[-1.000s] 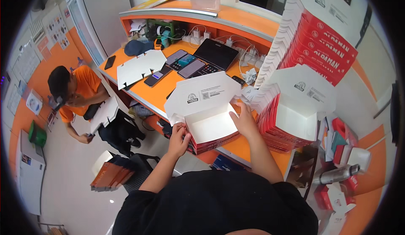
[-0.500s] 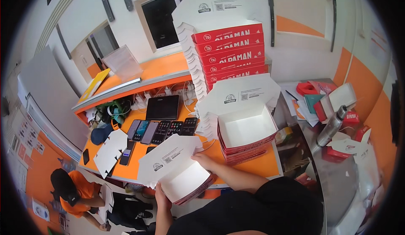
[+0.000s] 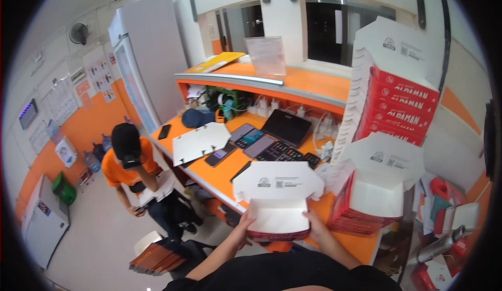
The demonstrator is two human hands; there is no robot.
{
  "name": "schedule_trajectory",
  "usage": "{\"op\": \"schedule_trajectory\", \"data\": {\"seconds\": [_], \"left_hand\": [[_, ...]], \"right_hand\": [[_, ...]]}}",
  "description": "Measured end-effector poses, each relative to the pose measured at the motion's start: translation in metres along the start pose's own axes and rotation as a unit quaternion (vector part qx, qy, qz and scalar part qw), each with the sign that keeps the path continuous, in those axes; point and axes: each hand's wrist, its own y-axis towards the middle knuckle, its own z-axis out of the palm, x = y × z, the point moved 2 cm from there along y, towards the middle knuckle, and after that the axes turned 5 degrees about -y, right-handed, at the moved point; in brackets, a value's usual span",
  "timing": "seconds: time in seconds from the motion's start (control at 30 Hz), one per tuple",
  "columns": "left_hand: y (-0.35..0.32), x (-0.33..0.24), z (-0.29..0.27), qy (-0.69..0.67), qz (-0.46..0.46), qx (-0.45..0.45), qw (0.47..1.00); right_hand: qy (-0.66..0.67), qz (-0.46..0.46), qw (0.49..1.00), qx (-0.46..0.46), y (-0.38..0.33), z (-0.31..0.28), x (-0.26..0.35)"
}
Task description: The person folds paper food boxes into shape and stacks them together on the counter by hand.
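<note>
One box (image 3: 278, 218): in front of the person at the near edge of the desk (image 3: 219, 176), white inside, red outside, lid (image 3: 278, 181) raised toward 12 o'clock; whether the desk bears its weight cannot be told.
Left hand (image 3: 244, 231): at the box's 8 o'clock, fingers curled in and clasping that side.
Right hand (image 3: 316, 225): at the box's 4 o'clock, closed about that side, some fingers hidden.
Short stack (image 3: 361, 212): nested boxes at 3 o'clock, near the right hand, top lid raised.
Tall stack (image 3: 397, 108): red and white boxes at 2 o'clock.
Phones (image 3: 259, 147): grouped on the desk at 12 o'clock, a black panel (image 3: 288, 128) just beyond.
Sheet (image 3: 201, 142): white, flat, 10 o'clock; blue cap (image 3: 197, 117) beyond it.
Co-worker (image 3: 136, 171): 9 o'clock, well apart, orange top, something pale on the lap.
Pile (image 3: 157, 257): more boxes, 8 o'clock.
Bottle (image 3: 442, 244): silver, between 3 and 4 o'clock.
</note>
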Motion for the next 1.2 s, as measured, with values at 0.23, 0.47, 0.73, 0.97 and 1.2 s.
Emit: {"op": "schedule_trajectory", "data": {"seconds": [0.23, 0.47, 0.73, 0.97, 1.2], "left_hand": [[0.013, 0.002, -0.002, -0.034, 0.095, 0.01, 0.995], [0.036, 0.003, -0.021, -0.015, 0.04, 0.017, 0.999], [0.017, 0.002, -0.016, -0.085, 0.055, 0.084, 0.991], [0.023, 0.033, -0.036, -0.052, 0.012, 0.019, 0.998], [0.02, 0.039, -0.03, -0.142, 0.1, 0.036, 0.984]], "right_hand": [[-0.058, 0.003, 0.996, -0.062, -0.011, 0.008, -0.013], [0.013, -0.084, 0.996, 0.042, -0.014, 0.016, -0.017], [0.205, -0.161, 0.962, 0.075, -0.003, -0.013, -0.078], [0.012, -0.214, 0.976, 0.026, 0.001, 0.009, -0.031], [-0.097, -0.153, 0.983, 0.014, -0.007, 0.015, -0.016]]}}
